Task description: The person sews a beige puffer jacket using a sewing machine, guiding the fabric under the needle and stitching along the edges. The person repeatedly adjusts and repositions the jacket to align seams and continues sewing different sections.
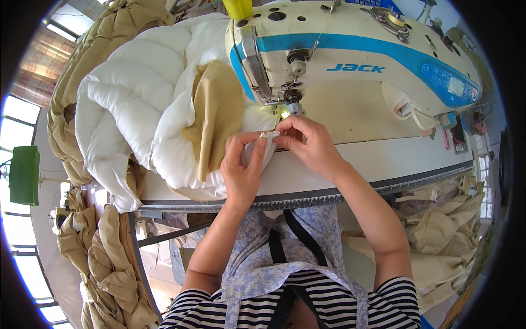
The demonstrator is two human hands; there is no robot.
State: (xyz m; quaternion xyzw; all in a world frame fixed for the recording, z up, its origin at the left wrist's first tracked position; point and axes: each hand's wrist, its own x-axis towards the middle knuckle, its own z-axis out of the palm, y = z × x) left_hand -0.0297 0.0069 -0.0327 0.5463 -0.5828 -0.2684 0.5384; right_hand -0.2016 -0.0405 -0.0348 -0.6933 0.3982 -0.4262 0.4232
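Observation:
Just in front of the needle area of a white and blue sewing machine [339, 46], both my hands meet at a white fabric edge [267, 135]. Thumb and fingers of my left hand [240, 172] pinch this edge. From the right, my right hand [311, 147] pinches it too, its fingertips close to the left ones. The edge seems to belong to a puffy white quilted garment piece [131, 90] spread to the left of the machine. A tan fabric panel [218, 112] lies over the white padding. A small lamp [284, 113] glows near the presser foot, which is partly hidden.
A ruler strip [383, 189] runs along the table's front edge. Tan puffy garments [104, 257] hang at the left, and more lie behind. Tan cloth [444, 230] is heaped at the lower right. A yellow container [237, 7] stands atop the machine.

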